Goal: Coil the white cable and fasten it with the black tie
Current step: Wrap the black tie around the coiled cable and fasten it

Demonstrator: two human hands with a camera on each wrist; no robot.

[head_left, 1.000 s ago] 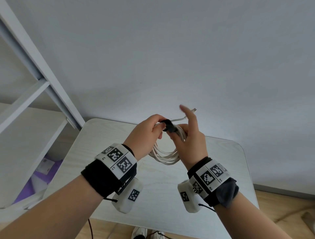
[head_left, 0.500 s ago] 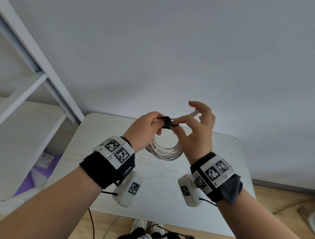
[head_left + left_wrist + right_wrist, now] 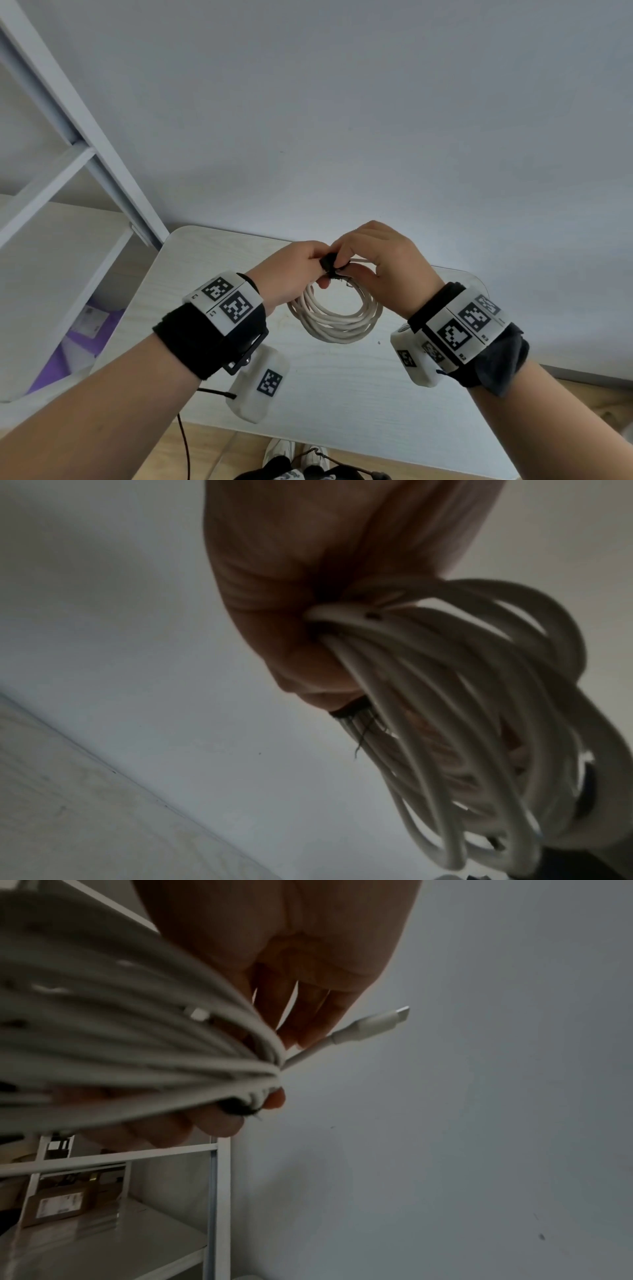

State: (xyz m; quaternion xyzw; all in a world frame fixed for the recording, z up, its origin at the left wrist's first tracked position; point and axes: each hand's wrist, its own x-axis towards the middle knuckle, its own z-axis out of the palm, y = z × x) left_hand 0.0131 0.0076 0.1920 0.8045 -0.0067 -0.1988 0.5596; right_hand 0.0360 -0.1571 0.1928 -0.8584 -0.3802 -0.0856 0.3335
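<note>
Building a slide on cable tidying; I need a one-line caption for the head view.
Both hands, left hand and right hand, pinch the black tie atop the coiled white cable above the table.

A pale wood-grain table (image 3: 342,394) stands against a plain grey-white wall (image 3: 342,102). A white metal shelving unit (image 3: 85,161) rises at nine o'clock; wooden floor (image 3: 582,397) shows at four.

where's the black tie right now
In the head view the black tie sits centre frame at the top of the white cable coil, pinched between the left hand and right hand above the table.
</note>
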